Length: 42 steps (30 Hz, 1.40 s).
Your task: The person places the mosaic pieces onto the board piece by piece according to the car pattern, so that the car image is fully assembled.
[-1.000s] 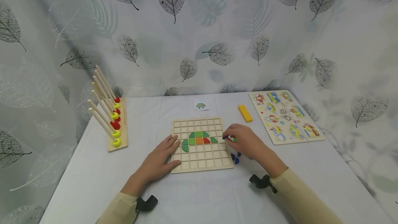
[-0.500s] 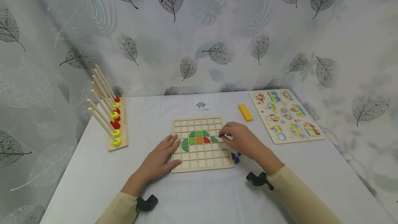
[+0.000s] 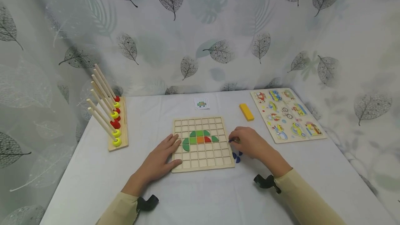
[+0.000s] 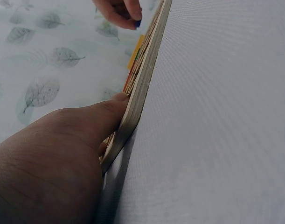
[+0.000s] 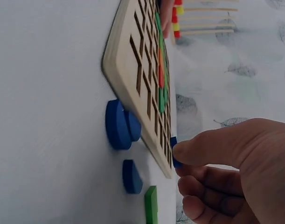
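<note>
A wooden grid board (image 3: pixel 200 162) lies on the white table with green, orange and red tiles (image 3: pixel 200 140) set in its middle cells. My left hand (image 3: pixel 160 157) rests along the board's left edge, fingers extended and spread, the thumb at the near corner. Beyond the right edge, my right hand (image 3: pixel 250 143) pinches a small blue tile (image 5: pixel 175 151) between thumb and fingers. More blue curved tiles (image 5: pixel 116 125) lie on the cloth beside the board. A green tile (image 5: pixel 151 204) lies near them in the right wrist view; in the head view the right hand hides it.
A pattern card (image 3: pixel 201 103) lies behind the board, and a yellow block (image 3: pixel 246 112) to its right. At the far right is a wooden picture puzzle (image 3: pixel 285 115). A peg stand (image 3: pixel 123 124) with red and yellow beads stands at the left.
My right hand first moved left over the board's right edge with the blue tile, then drew back right and slightly nearer. The left hand has stayed in place.
</note>
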{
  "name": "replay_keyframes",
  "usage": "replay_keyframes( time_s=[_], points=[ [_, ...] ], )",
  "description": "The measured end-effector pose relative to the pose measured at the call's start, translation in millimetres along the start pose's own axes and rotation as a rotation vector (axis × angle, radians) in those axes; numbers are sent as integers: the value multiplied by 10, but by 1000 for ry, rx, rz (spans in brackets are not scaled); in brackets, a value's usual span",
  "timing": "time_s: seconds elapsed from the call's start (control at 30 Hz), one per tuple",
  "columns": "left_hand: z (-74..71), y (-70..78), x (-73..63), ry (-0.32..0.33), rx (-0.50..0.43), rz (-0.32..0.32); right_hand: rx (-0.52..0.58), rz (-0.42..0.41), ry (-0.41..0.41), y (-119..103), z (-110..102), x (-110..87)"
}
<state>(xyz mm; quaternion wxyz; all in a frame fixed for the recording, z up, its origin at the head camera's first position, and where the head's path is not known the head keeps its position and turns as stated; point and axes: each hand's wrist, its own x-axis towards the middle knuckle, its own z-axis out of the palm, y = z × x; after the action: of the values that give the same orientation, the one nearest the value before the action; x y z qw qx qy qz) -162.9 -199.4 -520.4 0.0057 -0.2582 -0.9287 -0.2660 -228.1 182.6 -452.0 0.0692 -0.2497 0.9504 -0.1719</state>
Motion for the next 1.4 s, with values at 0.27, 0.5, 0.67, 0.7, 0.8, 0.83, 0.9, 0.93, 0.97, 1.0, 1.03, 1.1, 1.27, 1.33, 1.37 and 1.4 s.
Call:
replay_keyframes(
  time_s=[0.27, 0.5, 0.67, 0.7, 0.8, 0.83, 0.9, 0.93, 0.97, 1.0, 1.03, 1.1, 1.27, 1.33, 1.37, 1.4],
  points=[
    [-13, 0, -3, 8, -13, 5, 1, -4, -46, 99, 49, -17],
    [-8, 11, 3, 11, -22, 11, 45, 45, -30, 238, -83, -37],
    [-6, 10, 2, 6, -15, 11, 25, 71, -50, 369, -128, -38],
    [-7, 9, 1, 6, -16, 11, 19, 70, -56, 385, -123, -34],
    [-9, 6, 1, 6, -17, 10, 14, 50, -61, 412, -100, -18],
    [-10, 5, 0, 7, -17, 10, 14, 46, -59, 414, -93, -12],
    [-10, 5, 0, 8, -19, 7, 14, 34, -56, 423, -77, 2],
    [-10, 4, 0, 7, -18, 6, 13, 27, -55, 423, -74, 4],
    [-10, 5, 1, 6, -19, 4, 13, 26, -54, 427, -72, 8],
    [-11, 5, 1, 5, -18, 3, 11, 22, -53, 431, -69, 13],
    [-11, 7, 0, 5, -18, 1, 8, 15, -51, 436, -65, 20],
    [-13, 9, 0, 4, -18, -2, -1, -1, -43, 449, -54, 35],
    [-17, 10, -1, 5, -18, -2, -3, 14, -32, 445, -25, 59],
    [-18, 11, 0, 4, -18, -3, 0, 30, -33, 430, -25, 58],
    [-19, 12, 0, 4, -19, -3, 1, 36, -33, 426, -27, 57],
    [-20, 14, 1, 3, -19, -4, 0, 43, -32, 419, -33, 56]
  ],
)
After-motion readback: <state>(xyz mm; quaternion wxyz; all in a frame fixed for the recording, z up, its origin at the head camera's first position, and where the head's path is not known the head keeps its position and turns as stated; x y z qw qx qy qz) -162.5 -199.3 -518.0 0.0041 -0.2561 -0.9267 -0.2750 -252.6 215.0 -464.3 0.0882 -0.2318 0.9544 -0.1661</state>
